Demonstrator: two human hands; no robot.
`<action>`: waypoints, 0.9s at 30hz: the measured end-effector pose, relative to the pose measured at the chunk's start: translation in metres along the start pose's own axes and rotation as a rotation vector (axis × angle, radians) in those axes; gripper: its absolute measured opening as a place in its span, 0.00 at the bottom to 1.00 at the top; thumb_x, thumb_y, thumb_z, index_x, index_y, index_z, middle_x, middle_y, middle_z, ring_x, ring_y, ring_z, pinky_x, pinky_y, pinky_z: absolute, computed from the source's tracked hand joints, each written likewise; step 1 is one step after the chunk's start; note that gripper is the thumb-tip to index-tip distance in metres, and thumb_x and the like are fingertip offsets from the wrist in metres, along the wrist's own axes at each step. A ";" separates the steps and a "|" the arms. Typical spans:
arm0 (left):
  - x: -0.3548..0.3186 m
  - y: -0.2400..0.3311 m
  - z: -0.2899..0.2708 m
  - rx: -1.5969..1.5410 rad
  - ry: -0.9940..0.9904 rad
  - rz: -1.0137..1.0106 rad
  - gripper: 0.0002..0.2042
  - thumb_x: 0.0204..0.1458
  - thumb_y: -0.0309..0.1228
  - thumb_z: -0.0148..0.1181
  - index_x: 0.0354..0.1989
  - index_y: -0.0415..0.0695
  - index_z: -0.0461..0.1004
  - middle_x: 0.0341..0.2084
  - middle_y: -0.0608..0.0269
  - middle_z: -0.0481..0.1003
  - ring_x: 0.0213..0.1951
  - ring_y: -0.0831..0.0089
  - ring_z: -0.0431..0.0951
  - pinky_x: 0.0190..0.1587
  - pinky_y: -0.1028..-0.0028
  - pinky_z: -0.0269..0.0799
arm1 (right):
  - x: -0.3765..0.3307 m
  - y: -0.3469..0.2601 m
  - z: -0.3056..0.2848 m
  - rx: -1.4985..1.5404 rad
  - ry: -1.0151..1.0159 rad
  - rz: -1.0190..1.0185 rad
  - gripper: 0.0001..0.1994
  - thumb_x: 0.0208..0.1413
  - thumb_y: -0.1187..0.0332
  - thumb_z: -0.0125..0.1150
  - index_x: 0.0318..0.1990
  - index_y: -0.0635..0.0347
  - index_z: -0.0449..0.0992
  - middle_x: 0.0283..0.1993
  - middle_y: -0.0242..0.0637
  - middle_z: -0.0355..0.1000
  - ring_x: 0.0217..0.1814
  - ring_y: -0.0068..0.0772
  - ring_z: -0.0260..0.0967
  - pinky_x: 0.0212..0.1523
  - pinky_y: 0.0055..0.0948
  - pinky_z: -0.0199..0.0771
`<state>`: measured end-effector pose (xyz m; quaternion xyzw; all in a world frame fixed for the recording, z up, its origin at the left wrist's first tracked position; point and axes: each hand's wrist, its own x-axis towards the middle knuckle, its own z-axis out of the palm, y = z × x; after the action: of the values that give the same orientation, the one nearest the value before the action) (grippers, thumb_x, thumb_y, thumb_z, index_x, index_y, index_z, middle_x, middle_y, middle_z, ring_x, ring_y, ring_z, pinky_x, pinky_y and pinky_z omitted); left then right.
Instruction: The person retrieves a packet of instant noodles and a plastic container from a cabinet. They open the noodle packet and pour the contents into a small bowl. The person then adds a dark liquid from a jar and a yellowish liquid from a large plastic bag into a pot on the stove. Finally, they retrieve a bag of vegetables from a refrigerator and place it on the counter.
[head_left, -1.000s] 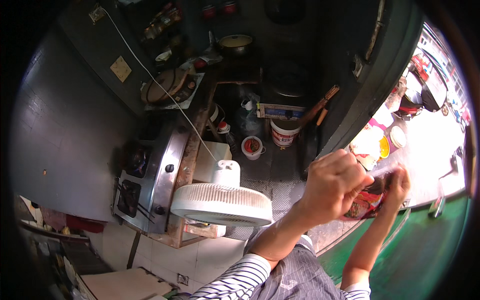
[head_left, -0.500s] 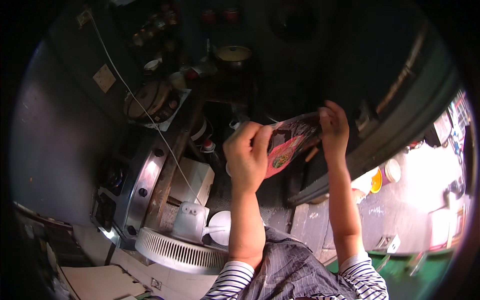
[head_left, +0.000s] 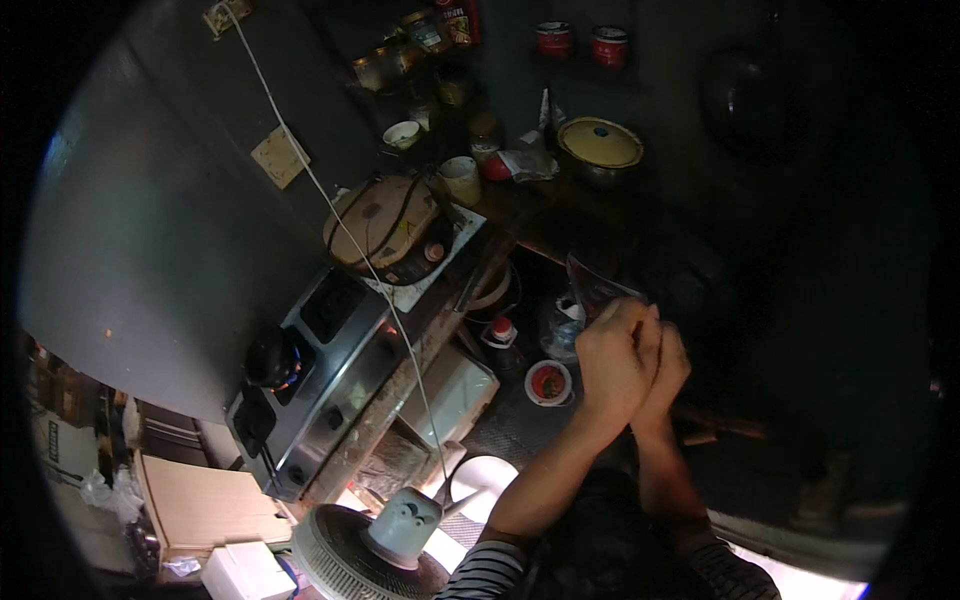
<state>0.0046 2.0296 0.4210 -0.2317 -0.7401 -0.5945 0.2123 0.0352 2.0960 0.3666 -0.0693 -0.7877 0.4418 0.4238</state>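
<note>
Both hands, left hand and right hand, press together right of frame centre, grasping a crumpled plastic packet that pokes out above them. Just lower left lies a red-lidded container; the gas stove stands well apart at left.

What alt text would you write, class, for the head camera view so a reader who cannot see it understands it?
Two bare hands, left hand and right hand, press together around a thin plastic packet in a dim kitchen. To the left sit a gas stove, a rice cooker and a lidded pot; a white fan stands below.
</note>
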 end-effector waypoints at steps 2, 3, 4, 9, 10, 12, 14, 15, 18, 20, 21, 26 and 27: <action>0.024 -0.010 0.011 0.027 -0.011 0.015 0.08 0.49 0.24 0.56 0.20 0.36 0.69 0.15 0.52 0.67 0.16 0.62 0.68 0.19 0.71 0.61 | 0.024 0.013 0.008 -0.015 0.002 -0.024 0.07 0.50 0.72 0.57 0.35 0.65 0.71 0.30 0.41 0.69 0.30 0.37 0.68 0.32 0.28 0.68; 0.038 -0.011 0.015 0.006 -0.033 0.024 0.09 0.50 0.26 0.56 0.20 0.35 0.68 0.16 0.51 0.67 0.17 0.60 0.68 0.20 0.70 0.62 | 0.039 0.019 0.009 -0.012 -0.014 -0.010 0.07 0.50 0.72 0.57 0.35 0.64 0.71 0.29 0.41 0.69 0.30 0.37 0.68 0.31 0.27 0.67; 0.051 -0.018 0.018 -0.025 -0.058 0.016 0.09 0.50 0.26 0.56 0.21 0.35 0.68 0.16 0.51 0.67 0.17 0.60 0.68 0.21 0.70 0.62 | 0.052 0.027 0.013 -0.011 -0.028 0.005 0.06 0.50 0.72 0.57 0.35 0.64 0.72 0.29 0.41 0.69 0.29 0.37 0.67 0.31 0.27 0.67; 0.127 -0.085 0.011 0.005 -0.138 -0.212 0.11 0.54 0.31 0.54 0.26 0.34 0.72 0.16 0.52 0.69 0.19 0.71 0.69 0.24 0.71 0.63 | 0.103 0.077 0.021 0.004 0.182 0.197 0.08 0.55 0.65 0.58 0.29 0.60 0.72 0.22 0.26 0.64 0.23 0.17 0.55 0.22 0.21 0.55; 0.149 -0.127 0.012 0.030 -0.049 -0.096 0.11 0.54 0.31 0.53 0.27 0.34 0.73 0.15 0.52 0.70 0.18 0.70 0.69 0.25 0.71 0.65 | 0.110 0.085 0.020 0.036 0.209 0.139 0.08 0.55 0.65 0.57 0.29 0.60 0.72 0.22 0.25 0.63 0.23 0.16 0.53 0.22 0.21 0.53; 0.195 -0.230 0.000 0.362 -0.026 -0.078 0.09 0.50 0.28 0.55 0.27 0.34 0.74 0.18 0.49 0.74 0.23 0.58 0.77 0.27 0.67 0.70 | 0.119 0.095 0.027 0.112 0.247 0.036 0.09 0.56 0.65 0.56 0.30 0.60 0.72 0.22 0.24 0.62 0.23 0.15 0.50 0.21 0.19 0.50; 0.239 -0.320 -0.012 0.831 -0.206 -0.319 0.08 0.48 0.27 0.56 0.25 0.34 0.75 0.19 0.48 0.75 0.23 0.57 0.76 0.26 0.65 0.72 | 0.125 0.096 0.032 0.007 0.272 0.008 0.09 0.56 0.65 0.56 0.28 0.60 0.71 0.23 0.24 0.60 0.23 0.16 0.50 0.22 0.19 0.50; 0.261 -0.349 -0.013 0.917 -0.227 -0.364 0.08 0.48 0.30 0.57 0.27 0.36 0.76 0.22 0.50 0.76 0.26 0.56 0.77 0.30 0.64 0.73 | 0.133 0.096 0.035 -0.052 0.297 -0.013 0.09 0.56 0.66 0.56 0.27 0.60 0.70 0.23 0.24 0.60 0.24 0.16 0.50 0.23 0.19 0.50; 0.315 -0.423 -0.012 1.037 -0.438 -0.683 0.09 0.49 0.32 0.57 0.31 0.40 0.77 0.35 0.52 0.76 0.39 0.60 0.76 0.38 0.65 0.75 | 0.140 0.103 0.026 -0.118 0.293 0.078 0.09 0.55 0.67 0.56 0.26 0.60 0.68 0.24 0.23 0.58 0.25 0.16 0.50 0.25 0.19 0.50; 0.332 -0.453 -0.016 1.197 -0.409 -0.486 0.09 0.51 0.33 0.53 0.34 0.44 0.77 0.42 0.54 0.72 0.47 0.60 0.70 0.42 0.65 0.74 | 0.143 0.100 0.028 -0.140 0.342 0.148 0.10 0.55 0.68 0.56 0.24 0.60 0.66 0.23 0.23 0.57 0.26 0.17 0.49 0.26 0.19 0.49; 0.338 -0.470 -0.016 1.263 -0.400 -0.385 0.09 0.52 0.34 0.52 0.35 0.45 0.77 0.46 0.54 0.69 0.51 0.59 0.67 0.43 0.65 0.73 | 0.145 0.097 0.029 -0.162 0.366 0.185 0.11 0.55 0.68 0.56 0.24 0.60 0.65 0.23 0.23 0.56 0.26 0.17 0.48 0.27 0.19 0.49; 0.352 -0.540 -0.024 1.263 -0.501 -0.450 0.13 0.55 0.36 0.47 0.33 0.45 0.78 0.48 0.56 0.70 0.53 0.59 0.66 0.44 0.64 0.72 | 0.149 0.112 0.033 -0.133 0.430 0.280 0.15 0.56 0.67 0.55 0.20 0.59 0.60 0.21 0.22 0.53 0.25 0.16 0.45 0.25 0.19 0.45; 0.359 -0.541 -0.022 1.261 -0.553 -0.480 0.13 0.55 0.36 0.47 0.32 0.45 0.78 0.48 0.56 0.70 0.54 0.59 0.66 0.44 0.64 0.72 | 0.151 0.115 0.033 -0.123 0.429 0.300 0.15 0.56 0.67 0.55 0.20 0.58 0.60 0.22 0.21 0.53 0.25 0.16 0.46 0.25 0.19 0.45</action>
<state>-0.6049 1.9397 0.2141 -0.0383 -0.9989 -0.0049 -0.0255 -0.1153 2.2170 0.3631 -0.3027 -0.6862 0.4264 0.5057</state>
